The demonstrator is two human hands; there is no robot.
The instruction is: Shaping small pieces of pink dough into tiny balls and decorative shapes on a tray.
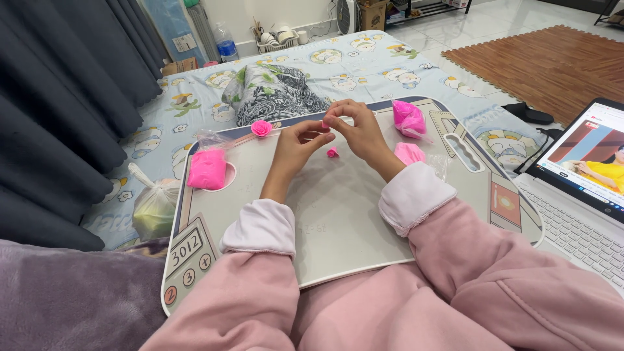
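You sit on a bed spread with a cartoon-print sheet, dark curtains to your left, a tiled floor and a brown mat beyond, and a small lap-tray surface across your knees, with an open laptop just beside its right edge. The likeliest trouble, as I judge it, is the soft pink clay itself: press too hard and the small piece between your fingertips will flatten or smear, and it is small enough to slip out and roll off the surface into the bedding. The tiny rolled bud lying loose on the surface right under your hands could be squashed by a wrist or sleeve if you lower your arms. The finished pink rose on its stick rests at the far rim, near your left hand, and a careless reach might knock it off. Your left hand is partly curled, thumb and forefinger pinching the piece from the left; your right hand meets it from the right, fingers bent and closed on the same bit, so both hands grip it together above the middle of the surface. Bagged lumps of pink clay sit apart: one at the left, one at the far right, a paler lump near your right wrist.
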